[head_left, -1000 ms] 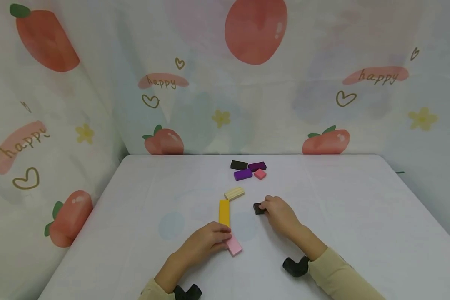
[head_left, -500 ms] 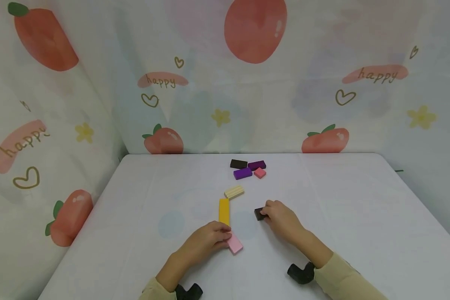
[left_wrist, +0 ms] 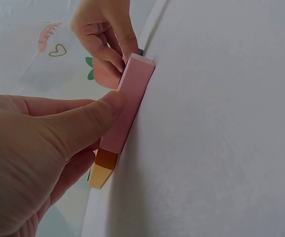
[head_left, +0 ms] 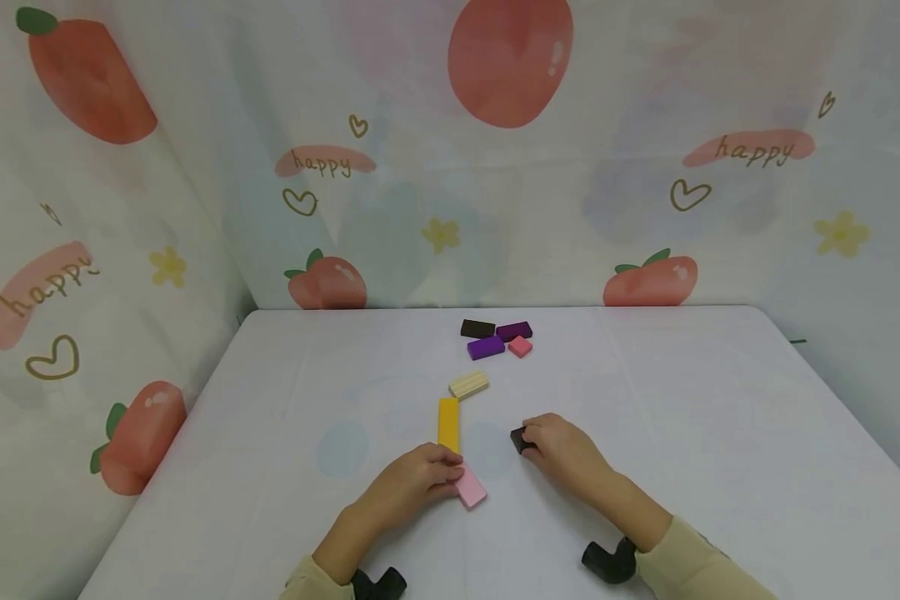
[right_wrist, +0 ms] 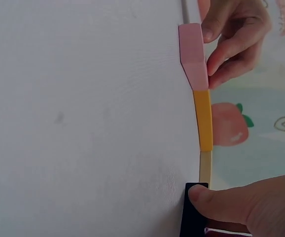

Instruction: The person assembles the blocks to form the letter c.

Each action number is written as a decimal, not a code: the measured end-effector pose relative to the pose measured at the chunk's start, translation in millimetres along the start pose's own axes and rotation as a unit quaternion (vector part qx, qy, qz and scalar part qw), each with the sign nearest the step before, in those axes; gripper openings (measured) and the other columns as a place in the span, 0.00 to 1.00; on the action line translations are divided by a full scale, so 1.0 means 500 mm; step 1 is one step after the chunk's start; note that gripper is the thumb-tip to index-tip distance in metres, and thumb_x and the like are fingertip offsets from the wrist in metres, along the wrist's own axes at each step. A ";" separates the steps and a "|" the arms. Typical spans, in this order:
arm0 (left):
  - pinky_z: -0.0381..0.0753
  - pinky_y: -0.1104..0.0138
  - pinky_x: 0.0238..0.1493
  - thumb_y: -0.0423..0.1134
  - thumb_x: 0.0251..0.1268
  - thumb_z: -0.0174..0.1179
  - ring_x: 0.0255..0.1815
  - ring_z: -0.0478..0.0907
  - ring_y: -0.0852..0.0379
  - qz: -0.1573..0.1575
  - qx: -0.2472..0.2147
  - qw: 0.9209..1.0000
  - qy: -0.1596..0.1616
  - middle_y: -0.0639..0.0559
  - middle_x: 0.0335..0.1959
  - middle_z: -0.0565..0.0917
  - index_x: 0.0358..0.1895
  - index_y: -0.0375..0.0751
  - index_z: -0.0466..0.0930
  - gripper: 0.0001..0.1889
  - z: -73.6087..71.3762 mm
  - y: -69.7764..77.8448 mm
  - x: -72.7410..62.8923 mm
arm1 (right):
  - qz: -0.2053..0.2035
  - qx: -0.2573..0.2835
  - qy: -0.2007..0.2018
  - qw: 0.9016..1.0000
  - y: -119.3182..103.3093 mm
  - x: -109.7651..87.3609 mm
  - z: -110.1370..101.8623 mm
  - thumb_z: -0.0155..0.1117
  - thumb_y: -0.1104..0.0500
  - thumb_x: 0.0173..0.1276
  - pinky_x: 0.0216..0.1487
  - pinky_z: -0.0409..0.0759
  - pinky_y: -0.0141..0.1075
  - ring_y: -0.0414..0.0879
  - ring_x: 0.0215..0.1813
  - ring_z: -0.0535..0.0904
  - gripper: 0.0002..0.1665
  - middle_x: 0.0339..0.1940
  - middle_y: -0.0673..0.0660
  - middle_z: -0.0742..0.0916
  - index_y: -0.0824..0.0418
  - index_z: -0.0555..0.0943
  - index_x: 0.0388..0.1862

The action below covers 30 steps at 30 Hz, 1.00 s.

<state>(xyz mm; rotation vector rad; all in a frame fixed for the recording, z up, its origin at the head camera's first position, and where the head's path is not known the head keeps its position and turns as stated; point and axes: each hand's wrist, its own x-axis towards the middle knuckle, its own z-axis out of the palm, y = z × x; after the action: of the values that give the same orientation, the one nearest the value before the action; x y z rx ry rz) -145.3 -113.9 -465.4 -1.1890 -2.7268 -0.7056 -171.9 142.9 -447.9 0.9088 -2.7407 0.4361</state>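
My left hand (head_left: 412, 483) pinches a pink block (head_left: 471, 487) between thumb and fingers, low on the white table. In the left wrist view the thumb lies along the pink block (left_wrist: 132, 94). A yellow block (head_left: 448, 423) sits end to end with the pink one, its near end partly covered by my fingers. Beyond it lies a ridged cream block (head_left: 468, 384), set at an angle. To the right, my right hand (head_left: 570, 450) pinches a black block (head_left: 520, 439); in the right wrist view the thumb rests on that black block (right_wrist: 194, 212).
Farther back sit a black block (head_left: 477, 328), a dark purple block (head_left: 514, 331), a violet block (head_left: 486, 347) and a small coral block (head_left: 521, 347). A patterned curtain (head_left: 525, 192) hangs behind the table (head_left: 720, 400). Each wrist carries a black curved piece.
My right hand has drawn the black block a little toward me and slightly right, turning it somewhat. My left hand stays almost still on the pink block.
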 end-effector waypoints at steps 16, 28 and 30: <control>0.71 0.75 0.51 0.41 0.57 0.63 0.49 0.74 0.63 -0.009 -0.008 1.000 -0.006 0.55 0.47 0.79 0.47 0.40 0.83 0.15 -0.003 0.003 -0.001 | -0.015 0.001 0.000 1.000 -0.030 -0.027 -0.007 0.74 0.65 0.47 0.41 0.79 0.40 0.50 0.41 0.79 0.08 0.37 0.59 0.85 0.64 0.83 0.26; 0.71 0.75 0.51 0.41 0.58 0.62 0.49 0.73 0.63 -0.011 -0.015 1.000 -0.012 0.55 0.47 0.78 0.48 0.40 0.82 0.15 -0.006 0.005 0.001 | -0.027 0.025 -0.007 0.999 -0.049 -0.055 -0.009 0.74 0.63 0.47 0.39 0.79 0.36 0.47 0.39 0.79 0.08 0.34 0.55 0.84 0.62 0.82 0.25; 0.71 0.75 0.51 0.41 0.58 0.62 0.49 0.73 0.63 -0.011 -0.016 1.000 -0.013 0.55 0.47 0.78 0.48 0.40 0.82 0.15 -0.006 0.005 0.001 | -0.029 0.032 -0.007 0.999 -0.049 -0.056 -0.010 0.74 0.63 0.47 0.36 0.79 0.34 0.44 0.36 0.78 0.09 0.32 0.52 0.83 0.60 0.80 0.24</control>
<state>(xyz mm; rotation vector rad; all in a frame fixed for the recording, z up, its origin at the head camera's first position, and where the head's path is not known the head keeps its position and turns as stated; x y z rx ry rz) -144.1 -113.5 -461.5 -1.1834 -2.7649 -0.7432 -134.4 141.0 -446.6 1.0071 -2.7187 0.5105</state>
